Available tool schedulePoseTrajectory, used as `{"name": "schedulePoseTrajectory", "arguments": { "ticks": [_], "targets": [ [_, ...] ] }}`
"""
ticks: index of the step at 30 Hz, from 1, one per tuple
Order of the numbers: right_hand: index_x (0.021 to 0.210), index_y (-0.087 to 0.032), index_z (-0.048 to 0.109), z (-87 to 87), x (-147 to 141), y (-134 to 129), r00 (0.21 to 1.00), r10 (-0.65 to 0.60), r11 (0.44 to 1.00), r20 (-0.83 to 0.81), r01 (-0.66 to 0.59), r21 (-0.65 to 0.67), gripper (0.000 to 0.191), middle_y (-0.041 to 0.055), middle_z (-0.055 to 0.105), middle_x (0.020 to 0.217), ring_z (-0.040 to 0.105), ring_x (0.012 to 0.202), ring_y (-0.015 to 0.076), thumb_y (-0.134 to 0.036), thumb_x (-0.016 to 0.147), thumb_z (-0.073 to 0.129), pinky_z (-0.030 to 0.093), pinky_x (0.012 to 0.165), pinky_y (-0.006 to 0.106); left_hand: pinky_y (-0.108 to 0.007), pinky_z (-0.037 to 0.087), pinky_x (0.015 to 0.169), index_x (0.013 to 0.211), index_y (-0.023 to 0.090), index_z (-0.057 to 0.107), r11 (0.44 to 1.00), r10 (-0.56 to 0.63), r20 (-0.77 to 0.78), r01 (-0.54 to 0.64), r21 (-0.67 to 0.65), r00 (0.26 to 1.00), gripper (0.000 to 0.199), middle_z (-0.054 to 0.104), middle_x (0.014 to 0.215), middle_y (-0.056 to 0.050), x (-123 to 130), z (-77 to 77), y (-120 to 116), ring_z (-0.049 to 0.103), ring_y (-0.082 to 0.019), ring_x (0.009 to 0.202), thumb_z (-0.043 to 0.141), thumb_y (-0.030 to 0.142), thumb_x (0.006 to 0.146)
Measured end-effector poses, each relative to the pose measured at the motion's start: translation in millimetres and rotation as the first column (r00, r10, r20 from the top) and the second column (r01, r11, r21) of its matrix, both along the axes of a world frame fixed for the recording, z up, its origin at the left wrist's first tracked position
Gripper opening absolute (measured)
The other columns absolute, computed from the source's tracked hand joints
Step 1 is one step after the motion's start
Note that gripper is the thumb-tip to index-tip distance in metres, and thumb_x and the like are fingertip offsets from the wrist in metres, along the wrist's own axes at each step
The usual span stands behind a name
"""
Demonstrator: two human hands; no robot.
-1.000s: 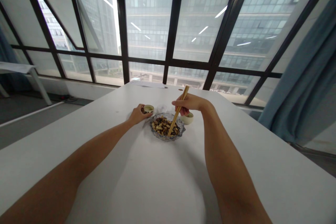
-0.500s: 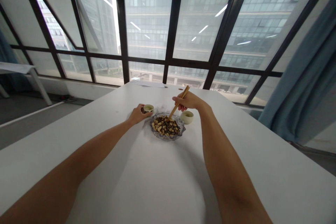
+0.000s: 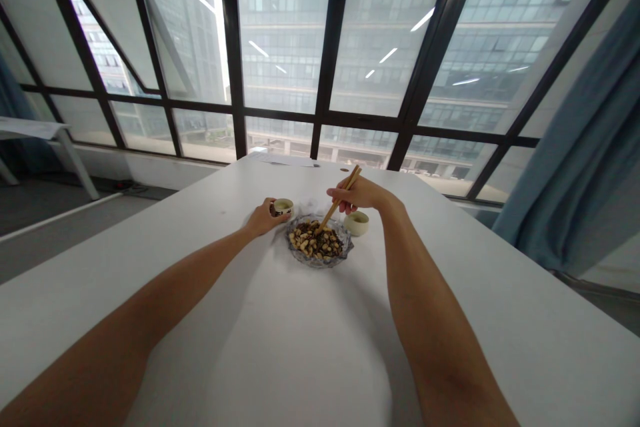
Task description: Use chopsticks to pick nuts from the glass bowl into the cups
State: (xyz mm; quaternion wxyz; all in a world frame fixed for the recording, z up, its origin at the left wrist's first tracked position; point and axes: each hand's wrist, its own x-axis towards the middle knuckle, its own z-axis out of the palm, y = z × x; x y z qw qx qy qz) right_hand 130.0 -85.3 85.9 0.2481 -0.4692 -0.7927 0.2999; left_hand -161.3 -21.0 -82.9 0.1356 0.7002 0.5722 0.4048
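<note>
Wooden chopsticks (image 3: 340, 200) are gripped in my right hand (image 3: 356, 193), slanting down to the left. Their tips touch a mix of pale nuts and dark seeds (image 3: 316, 244) heaped in a clear glass dish (image 3: 320, 265) with a wavy rim. My left hand (image 3: 267, 217) is wrapped round a small pale cup (image 3: 283, 207) with dark markings, just left of the dish. A second small pale cup (image 3: 357, 224) stands upright at the dish's right, below my right hand. What lies at the bottom of either cup is too small to tell.
The white table (image 3: 310, 347) stretches toward large dark-framed windows. Papers (image 3: 286, 161) and a small brown round spot (image 3: 345, 170) lie near its far edge. A blue curtain (image 3: 565, 167) hangs at the right; another white table (image 3: 35, 129) stands at the left.
The chopsticks have shifted very slightly down and left among the nuts and seeds. My left hand and both cups stay where they were.
</note>
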Motion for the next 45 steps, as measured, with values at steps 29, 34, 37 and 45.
{"name": "schedulePoseTrajectory", "arguments": {
  "ticks": [29, 34, 37, 45],
  "targets": [
    [0.064, -0.013, 0.066, 7.6, 4, -7, 0.999, -0.036, 0.999, -0.016, 0.037, 0.030, 0.039, 0.0052, 0.066, 0.050, 0.057, 0.038, 0.0111, -0.035, 0.096, 0.067, 0.046, 0.039, 0.021, -0.035, 0.054, 0.083, 0.127, 0.017, 0.053, 1.000, -0.001, -0.040, 0.000, -0.010, 0.999, 0.075, 0.073, 0.112, -0.013, -2, -2.8, 2, 0.070, -0.026, 0.098, 0.074, 0.064, 0.074],
    [0.067, -0.013, 0.067, 9.0, 20, -3, 0.986, -0.055, 0.989, -0.160, 0.076, 0.124, 0.042, 0.0056, 0.066, 0.049, 0.057, 0.037, 0.0115, -0.043, 0.096, 0.066, 0.045, 0.036, 0.021, -0.034, 0.054, 0.081, 0.127, 0.017, 0.053, 1.000, 0.003, -0.047, -0.004, -0.003, 0.999, 0.074, 0.073, 0.111, -0.013, -4, -5.8, 4, 0.070, -0.026, 0.098, 0.074, 0.064, 0.074],
    [0.068, -0.013, 0.068, 9.0, 27, -1, 0.974, -0.059, 0.979, -0.220, 0.099, 0.176, 0.044, 0.0056, 0.065, 0.049, 0.057, 0.036, 0.0117, -0.049, 0.093, 0.068, 0.044, 0.035, 0.021, -0.033, 0.054, 0.078, 0.126, 0.017, 0.053, 1.000, -0.008, -0.034, 0.008, -0.003, 0.999, 0.074, 0.073, 0.107, -0.012, -5, -6.5, 4, 0.071, -0.025, 0.094, 0.074, 0.064, 0.074],
    [0.067, -0.013, 0.067, 8.4, 29, -1, 0.974, -0.060, 0.976, -0.218, 0.103, 0.192, 0.048, 0.0062, 0.065, 0.049, 0.057, 0.036, 0.0118, -0.054, 0.091, 0.069, 0.045, 0.034, 0.021, -0.035, 0.054, 0.081, 0.127, 0.016, 0.052, 1.000, -0.006, -0.041, 0.006, 0.001, 0.999, 0.074, 0.073, 0.110, -0.014, -7, -6.1, 4, 0.070, -0.027, 0.097, 0.075, 0.062, 0.074]
  ]
}}
